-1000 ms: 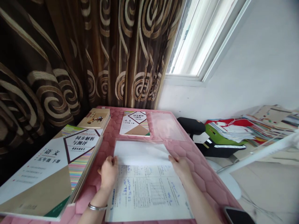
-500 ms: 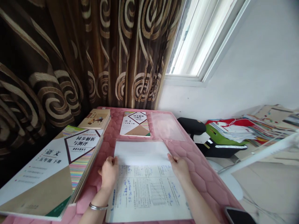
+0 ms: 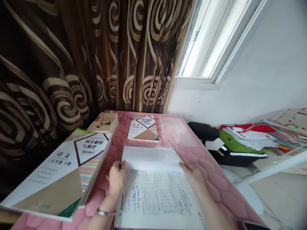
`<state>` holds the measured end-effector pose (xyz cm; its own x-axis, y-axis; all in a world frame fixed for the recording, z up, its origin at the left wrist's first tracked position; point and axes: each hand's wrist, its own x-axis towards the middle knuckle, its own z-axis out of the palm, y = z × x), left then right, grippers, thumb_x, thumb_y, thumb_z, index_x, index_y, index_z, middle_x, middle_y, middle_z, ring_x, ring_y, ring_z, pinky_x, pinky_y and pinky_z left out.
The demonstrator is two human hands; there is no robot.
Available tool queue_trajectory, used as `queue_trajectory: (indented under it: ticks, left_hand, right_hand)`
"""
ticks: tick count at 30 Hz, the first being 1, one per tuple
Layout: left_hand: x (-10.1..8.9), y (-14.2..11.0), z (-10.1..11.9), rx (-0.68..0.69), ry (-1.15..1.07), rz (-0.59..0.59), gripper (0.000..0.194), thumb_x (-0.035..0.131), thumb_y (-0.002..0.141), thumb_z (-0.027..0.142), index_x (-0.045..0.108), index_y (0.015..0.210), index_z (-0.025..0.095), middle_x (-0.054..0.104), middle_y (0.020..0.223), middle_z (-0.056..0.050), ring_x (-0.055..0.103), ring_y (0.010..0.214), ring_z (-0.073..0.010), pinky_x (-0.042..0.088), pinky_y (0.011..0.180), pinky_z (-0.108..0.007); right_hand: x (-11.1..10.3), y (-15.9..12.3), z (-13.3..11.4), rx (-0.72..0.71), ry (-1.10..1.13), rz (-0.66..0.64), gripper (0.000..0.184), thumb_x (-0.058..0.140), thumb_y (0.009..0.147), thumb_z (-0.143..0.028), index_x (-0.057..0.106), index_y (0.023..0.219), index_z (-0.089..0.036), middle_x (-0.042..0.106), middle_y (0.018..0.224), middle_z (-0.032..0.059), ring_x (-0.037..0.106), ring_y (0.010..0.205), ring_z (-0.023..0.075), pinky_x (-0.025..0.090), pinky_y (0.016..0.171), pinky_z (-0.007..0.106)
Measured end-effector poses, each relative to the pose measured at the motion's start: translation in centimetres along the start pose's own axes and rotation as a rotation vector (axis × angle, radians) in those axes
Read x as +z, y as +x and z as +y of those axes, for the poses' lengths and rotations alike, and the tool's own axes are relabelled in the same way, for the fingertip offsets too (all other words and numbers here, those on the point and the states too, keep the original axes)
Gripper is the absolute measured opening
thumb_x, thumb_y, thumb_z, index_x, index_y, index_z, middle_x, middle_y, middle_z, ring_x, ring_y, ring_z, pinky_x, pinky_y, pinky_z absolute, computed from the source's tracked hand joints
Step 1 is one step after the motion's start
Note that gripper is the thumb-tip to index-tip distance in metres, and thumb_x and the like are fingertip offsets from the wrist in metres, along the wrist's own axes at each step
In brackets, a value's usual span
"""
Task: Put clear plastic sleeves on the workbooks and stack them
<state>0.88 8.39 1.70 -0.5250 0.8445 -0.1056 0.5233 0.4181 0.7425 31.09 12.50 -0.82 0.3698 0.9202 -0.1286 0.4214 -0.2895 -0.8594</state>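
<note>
An open workbook with printed text and blue handwriting lies in front of me on the pink quilted table cover. A blank white flap spans its far part. My left hand, with a silver bangle on the wrist, is closed at the left edge near the flap's lower corner, thumb on top. Opposite it, my right hand pinches the right edge at the flap's other corner. The fingers beneath the edges are hidden.
A white-and-tan workbook and a clear plastic sheet lie beyond. On the left stand a large workbook stack and smaller tan books. A phone sits at the near right edge; papers are piled past the table.
The whole view has shifted, so everything sits slightly further right. Both hands keep their hold on the workbook's edges, with no clear movement relative to it.
</note>
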Motion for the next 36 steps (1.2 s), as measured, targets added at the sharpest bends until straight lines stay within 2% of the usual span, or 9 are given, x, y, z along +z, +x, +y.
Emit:
queue_trajectory:
  ticks: [6,12,17,22,28,33,36]
  left_hand:
    - [0.4,0.3,0.2,0.002,0.042,0.023,0.025,0.045,0.087,0.035,0.057,0.074,0.018,0.071,0.082,-0.01,0.063,0.087,-0.026,0.035,0.084,-0.04]
    - [0.1,0.2,0.2,0.016,0.058,0.003,0.027,0.043,0.088,0.036,0.052,0.069,0.019,0.068,0.072,-0.005,0.063,0.081,-0.0239,0.034,0.084,-0.04]
    - [-0.2,0.0,0.0,0.005,0.028,-0.003,0.029,0.046,0.086,0.037,0.051,0.064,0.019,0.064,0.063,-0.001,0.061,0.075,-0.0214,0.035,0.082,-0.037]
    - [0.0,0.3,0.0,0.014,0.046,0.018,0.027,0.047,0.087,0.038,0.055,0.07,0.018,0.067,0.069,-0.004,0.063,0.079,-0.0239,0.036,0.08,-0.037]
    - [0.2,0.6,0.1,0.031,0.075,0.015,0.027,0.047,0.087,0.037,0.059,0.075,0.016,0.07,0.074,-0.009,0.064,0.082,-0.0256,0.036,0.08,-0.037]
    - [-0.1,0.4,-0.1,0.017,0.036,0.023,0.025,0.046,0.087,0.037,0.056,0.075,0.018,0.069,0.075,-0.007,0.063,0.081,-0.0237,0.035,0.083,-0.039]
    - [-0.3,0.2,-0.3,0.005,0.037,0.015,0.025,0.045,0.087,0.036,0.054,0.071,0.019,0.068,0.073,-0.004,0.063,0.081,-0.0232,0.034,0.082,-0.038]
  right_hand:
    - [0.7,0.5,0.5,-0.11,-0.188,0.078,0.035,0.048,0.072,-0.046,0.044,0.046,-0.024,0.055,0.045,0.0029,0.056,0.051,0.0206,0.036,0.047,0.029]
    - [1.3,0.7,0.7,-0.124,-0.369,0.098,0.038,0.04,0.077,-0.051,0.048,0.052,-0.023,0.059,0.052,0.0041,0.057,0.057,0.0216,0.036,0.051,0.029]
    - [0.7,0.1,0.5,-0.127,-0.202,0.066,0.041,0.041,0.075,-0.057,0.053,0.057,-0.022,0.062,0.055,0.0056,0.061,0.06,0.0239,0.04,0.053,0.03]
    - [-0.5,-0.6,-0.1,-0.057,-0.005,0.002,0.035,0.052,0.069,-0.053,0.053,0.051,-0.022,0.061,0.052,0.004,0.059,0.056,0.0226,0.042,0.049,0.03]
    - [0.0,-0.3,-0.1,-0.052,-0.042,0.034,0.036,0.053,0.071,-0.05,0.053,0.049,-0.022,0.058,0.049,0.0039,0.056,0.053,0.021,0.039,0.049,0.029]
    - [0.4,-0.1,0.2,-0.078,-0.119,0.055,0.035,0.052,0.071,-0.047,0.049,0.047,-0.023,0.056,0.046,0.0031,0.057,0.053,0.0211,0.038,0.049,0.029]
    - [0.2,-0.2,0.3,-0.082,-0.066,0.024,0.033,0.05,0.072,-0.049,0.054,0.053,-0.022,0.061,0.051,0.0043,0.061,0.058,0.0232,0.042,0.051,0.03]
